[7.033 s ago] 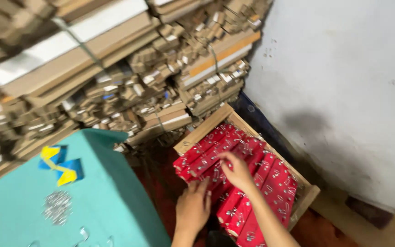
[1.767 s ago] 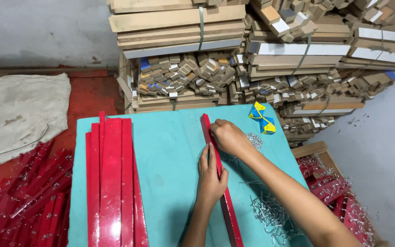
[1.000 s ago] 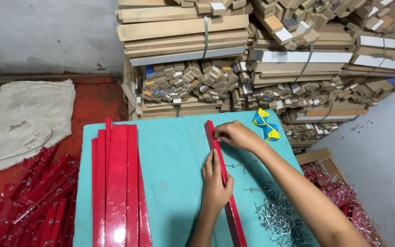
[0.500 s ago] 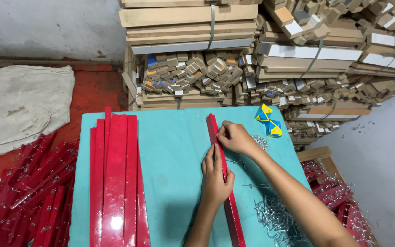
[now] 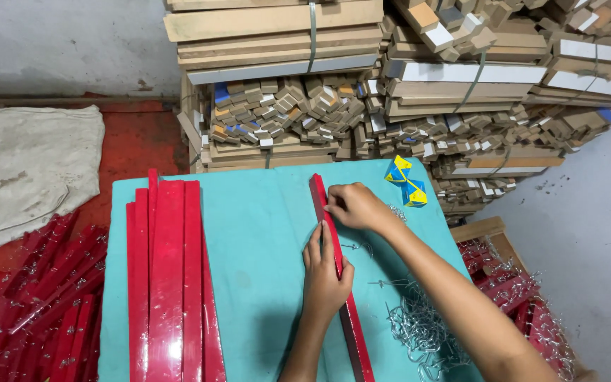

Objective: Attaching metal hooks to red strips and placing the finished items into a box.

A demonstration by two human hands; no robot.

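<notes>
**Both hands on one long red strip, lots cut off at the edges**

Fingers [image 5: 319, 237] of the left hand [image 5: 325, 272] lie flat and spread along a long red strip [image 5: 323, 209], pressing it onto the teal worktop [image 5: 263, 233] rather than curling around it. Right hand [image 5: 356, 205] sits near the strip's far end, fingers bent and pinching its edge; whether there's something small between the fingertips I honestly can't tell, the hand covers that spot.

The strip runs down the middle of the worktop, from near the back edge toward the camera, and its near end is cut off by the bottom of the view. The left palm hides a good stretch of it too.

Left of it, well apart, a stack of red strips [image 5: 167, 283] lies lengthwise on the worktop, also running out of view at the bottom. A heap of small metal wire hooks [image 5: 426, 332] sits by the right forearm, partly covered by it, too tangled to make out single pieces. Two blue-and-yellow folded paper shapes [image 5: 406, 182] sit at the far right corner.

Off the worktop: more red pieces on the floor at left [image 5: 30, 297], a wooden crate [image 5: 493, 230] with red bits at right, mostly cropped, a pale sack [image 5: 30, 170], and strapped bundles of cardboard [image 5: 390, 78] behind.
</notes>
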